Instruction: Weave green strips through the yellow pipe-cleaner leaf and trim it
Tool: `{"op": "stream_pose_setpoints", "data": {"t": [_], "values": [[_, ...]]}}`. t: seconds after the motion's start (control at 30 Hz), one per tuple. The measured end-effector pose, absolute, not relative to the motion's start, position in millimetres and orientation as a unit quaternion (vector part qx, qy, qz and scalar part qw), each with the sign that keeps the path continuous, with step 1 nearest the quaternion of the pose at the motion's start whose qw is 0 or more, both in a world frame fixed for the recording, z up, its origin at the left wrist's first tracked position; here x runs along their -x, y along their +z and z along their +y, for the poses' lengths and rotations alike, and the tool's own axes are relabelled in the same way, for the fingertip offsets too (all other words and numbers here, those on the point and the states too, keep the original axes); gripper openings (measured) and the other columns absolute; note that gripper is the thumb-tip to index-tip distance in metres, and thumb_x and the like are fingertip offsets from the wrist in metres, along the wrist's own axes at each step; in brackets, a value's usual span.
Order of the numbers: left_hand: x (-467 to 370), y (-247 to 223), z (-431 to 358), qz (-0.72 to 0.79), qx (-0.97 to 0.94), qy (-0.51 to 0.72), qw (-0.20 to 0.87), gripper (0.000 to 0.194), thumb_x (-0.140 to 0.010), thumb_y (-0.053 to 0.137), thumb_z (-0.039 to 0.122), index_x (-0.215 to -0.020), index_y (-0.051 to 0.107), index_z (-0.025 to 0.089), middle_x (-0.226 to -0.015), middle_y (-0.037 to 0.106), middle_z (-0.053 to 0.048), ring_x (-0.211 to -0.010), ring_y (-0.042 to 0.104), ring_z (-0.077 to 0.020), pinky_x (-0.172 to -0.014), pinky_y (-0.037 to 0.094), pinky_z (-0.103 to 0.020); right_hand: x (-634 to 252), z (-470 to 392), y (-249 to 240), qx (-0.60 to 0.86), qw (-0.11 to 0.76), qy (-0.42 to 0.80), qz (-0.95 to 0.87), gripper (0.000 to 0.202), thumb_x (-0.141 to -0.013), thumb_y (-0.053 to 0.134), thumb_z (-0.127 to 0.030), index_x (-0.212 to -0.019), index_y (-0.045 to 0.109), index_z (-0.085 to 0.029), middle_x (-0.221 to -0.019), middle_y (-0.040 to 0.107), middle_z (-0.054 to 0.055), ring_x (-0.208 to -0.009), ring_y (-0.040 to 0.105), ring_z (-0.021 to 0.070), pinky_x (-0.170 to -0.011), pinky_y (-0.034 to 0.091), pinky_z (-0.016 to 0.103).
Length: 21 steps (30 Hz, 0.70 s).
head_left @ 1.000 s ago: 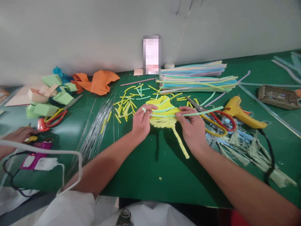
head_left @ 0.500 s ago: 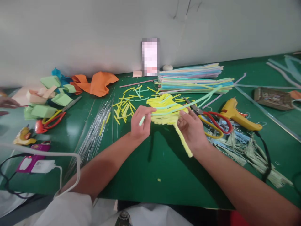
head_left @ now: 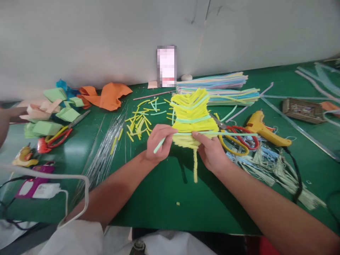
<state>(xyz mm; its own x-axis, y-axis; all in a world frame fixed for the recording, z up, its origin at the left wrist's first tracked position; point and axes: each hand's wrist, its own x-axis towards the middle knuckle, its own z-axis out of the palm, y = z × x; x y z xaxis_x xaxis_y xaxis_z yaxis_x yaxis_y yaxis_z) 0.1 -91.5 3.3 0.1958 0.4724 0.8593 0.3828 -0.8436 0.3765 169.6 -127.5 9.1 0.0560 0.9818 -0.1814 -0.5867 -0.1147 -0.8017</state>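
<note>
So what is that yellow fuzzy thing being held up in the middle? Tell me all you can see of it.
The yellow fuzzy piece looks like chenille stems laid in stacked V-shaped rows, forming a fan or leaf shape, with mint-green strands crossing it. One yellow stem hangs straight down below it. It is held up above the green table, tilted toward the camera. The left hand pinches its lower left edge and a green strand end; the right hand grips its lower right.

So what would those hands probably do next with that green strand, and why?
Probably draw the green strand snug across the yellow bundle: the left hand pinches one end, the right hand steadies the bundle, and the rest trails loose toward the scissors.
</note>
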Motion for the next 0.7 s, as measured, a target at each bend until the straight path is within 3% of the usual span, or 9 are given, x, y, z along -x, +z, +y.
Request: {"op": "stream_pose_setpoints", "data": {"t": [0.27,0.43,0.7], "values": [[-6.2,-2.3,-91.2,0.356,-0.663,0.611,0.245,0.015,-0.088,0.063,0.027,-0.1,0.059,0.02,-0.093,0.063,-0.004,-0.083,0.063,-0.0131,-0.073,0.055,-0.027,-168.4,-124.2,6.0,0.365,0.673,0.584,-0.27,0.054,-0.071,0.079,-0.022,-0.123,0.065,-0.024,-0.128,0.066,0.003,-0.121,0.06,0.0263,-0.106,0.049,0.045],[-8.5,-2.5,-93.8,0.391,-0.627,0.612,0.281,0.013,-0.084,0.067,0.029,-0.092,0.064,0.019,-0.089,0.067,-0.003,-0.075,0.064,-0.0115,-0.068,0.055,-0.026,-169.9,-123.1,6.5,0.374,0.665,0.586,-0.272,0.055,-0.069,0.081,-0.025,-0.121,0.066,-0.023,-0.129,0.066,0.005,-0.121,0.061,0.0281,-0.107,0.048,0.048],[-18.3,7.9,-96.8,0.45,-0.499,0.622,0.401,0.018,-0.079,0.073,0.034,-0.085,0.064,0.019,-0.066,0.063,0.002,-0.052,0.056,-0.0087,-0.051,0.048,-0.023,-169.3,-121.1,4.9,0.379,0.667,0.576,-0.282,0.062,-0.067,0.082,-0.027,-0.126,0.063,-0.025,-0.124,0.069,0.005,-0.119,0.062,0.0279,-0.106,0.048,0.048]]}}
